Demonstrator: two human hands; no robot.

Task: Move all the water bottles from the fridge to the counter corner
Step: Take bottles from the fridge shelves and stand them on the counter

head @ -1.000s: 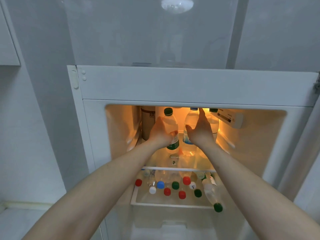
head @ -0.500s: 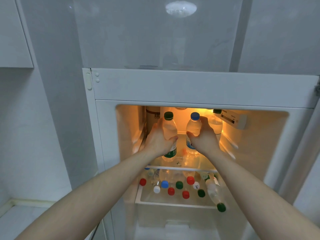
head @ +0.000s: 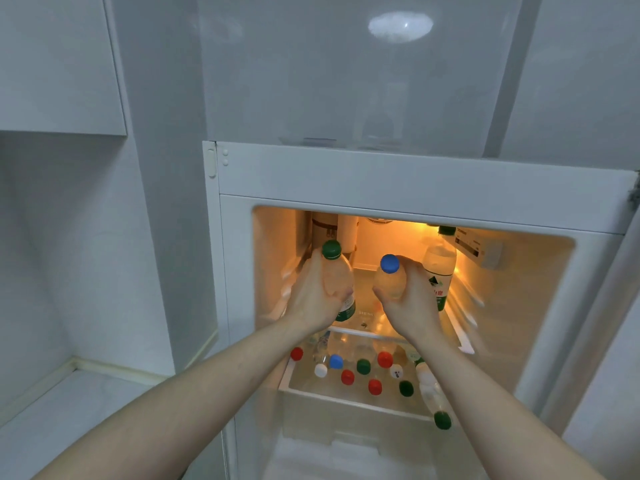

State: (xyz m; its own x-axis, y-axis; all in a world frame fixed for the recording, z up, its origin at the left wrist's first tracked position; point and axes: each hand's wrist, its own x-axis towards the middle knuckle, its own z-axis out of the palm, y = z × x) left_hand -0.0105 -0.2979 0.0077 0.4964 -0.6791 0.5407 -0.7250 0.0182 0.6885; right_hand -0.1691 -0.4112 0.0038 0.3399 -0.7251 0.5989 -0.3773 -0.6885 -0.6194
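Observation:
Inside the lit open fridge [head: 398, 178], my left hand [head: 317, 299] is closed around a clear water bottle with a green cap [head: 337, 275]. My right hand [head: 410, 299] grips a clear bottle with a blue cap [head: 389, 275]. Both bottles are tilted toward me at the front of the upper shelf. A third bottle with a green cap and green label [head: 440, 268] stands upright at the right of that shelf. Below, a drawer [head: 346, 398] holds several bottles with red, green, blue and white caps. One green-capped bottle [head: 433, 393] leans over the drawer's right rim.
A dark cylindrical container [head: 323, 232] and a white one [head: 348, 233] stand at the back left of the shelf. A white counter [head: 69, 403] lies to the lower left, under a wall cabinet [head: 59, 64]. The fridge door edge [head: 595, 327] is on the right.
Both hands have drawn their bottles from the shelf's back toward me, tilting them. The camera view has shifted left, so more of the counter shows.

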